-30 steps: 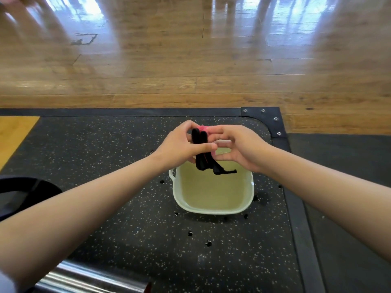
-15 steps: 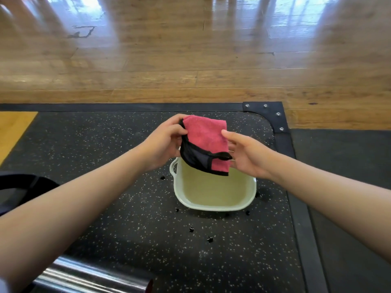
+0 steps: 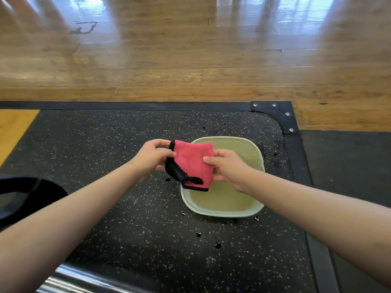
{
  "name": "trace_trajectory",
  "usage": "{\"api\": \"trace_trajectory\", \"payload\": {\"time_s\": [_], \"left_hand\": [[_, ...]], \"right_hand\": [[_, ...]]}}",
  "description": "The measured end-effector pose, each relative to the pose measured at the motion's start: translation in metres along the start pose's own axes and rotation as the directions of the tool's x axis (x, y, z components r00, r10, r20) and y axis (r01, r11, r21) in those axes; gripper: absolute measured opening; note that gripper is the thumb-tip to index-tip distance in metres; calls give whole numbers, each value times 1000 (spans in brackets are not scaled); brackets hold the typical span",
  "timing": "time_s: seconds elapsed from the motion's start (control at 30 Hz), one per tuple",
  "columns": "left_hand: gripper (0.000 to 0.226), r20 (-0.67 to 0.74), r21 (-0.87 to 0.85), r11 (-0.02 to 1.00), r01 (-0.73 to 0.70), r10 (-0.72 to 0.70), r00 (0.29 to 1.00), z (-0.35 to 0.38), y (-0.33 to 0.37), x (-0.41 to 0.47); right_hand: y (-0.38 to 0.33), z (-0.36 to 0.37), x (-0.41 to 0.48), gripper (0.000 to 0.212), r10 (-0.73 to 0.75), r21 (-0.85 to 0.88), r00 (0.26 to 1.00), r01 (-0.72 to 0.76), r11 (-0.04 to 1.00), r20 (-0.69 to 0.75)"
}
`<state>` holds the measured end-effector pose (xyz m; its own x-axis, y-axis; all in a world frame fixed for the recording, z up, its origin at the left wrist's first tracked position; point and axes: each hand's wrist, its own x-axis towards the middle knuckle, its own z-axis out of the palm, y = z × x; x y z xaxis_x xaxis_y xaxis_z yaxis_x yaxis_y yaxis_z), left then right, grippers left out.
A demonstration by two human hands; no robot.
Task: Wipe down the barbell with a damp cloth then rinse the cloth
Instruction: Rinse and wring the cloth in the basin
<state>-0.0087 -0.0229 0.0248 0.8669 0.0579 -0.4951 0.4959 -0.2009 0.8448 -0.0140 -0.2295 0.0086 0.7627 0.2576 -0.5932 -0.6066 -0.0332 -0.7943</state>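
Note:
A pink cloth (image 3: 193, 161) with a black trim is held flat in the air over the left rim of a pale basin (image 3: 259, 206) of water. My left hand (image 3: 151, 159) pinches its left edge by the black trim. My right hand (image 3: 227, 168) pinches its right edge between thumb and fingers. The chrome barbell sleeve (image 3: 84, 282) shows at the bottom left, under my left forearm; most of the bar is out of view.
The basin stands on a black speckled rubber platform (image 3: 105, 144) with a bolted corner frame (image 3: 283, 115). Dark water drops (image 3: 217, 245) dot the mat in front of the basin. A black plate (image 3: 23, 193) sits at the left edge. Wooden floor lies beyond.
The cloth was bunched between both hands, then unfolded and spread flat. Both hands now hold its edges, and my right hand has closed onto the right edge.

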Motion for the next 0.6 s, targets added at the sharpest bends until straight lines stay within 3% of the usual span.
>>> {"api": "trace_trajectory", "payload": {"time_s": [0.23,0.33,0.43,0.6], "left_hand": [[33,-71,29,999,27,-25,997,-11,-32,7],[32,-35,122,992,-42,47,998,-9,-41,12],[28,34,98,992,-81,78,996,-5,-41,12],[71,242,-15,998,54,-49,969,-17,-45,13]], "right_hand": [[12,17,10,43,-68,-173,997,61,983,-37],[19,20,14,38,-145,-264,987,121,957,-74],[27,23,16,37,-233,-360,969,187,914,-88],[35,24,16,30,-289,-443,948,204,873,-132]]}}
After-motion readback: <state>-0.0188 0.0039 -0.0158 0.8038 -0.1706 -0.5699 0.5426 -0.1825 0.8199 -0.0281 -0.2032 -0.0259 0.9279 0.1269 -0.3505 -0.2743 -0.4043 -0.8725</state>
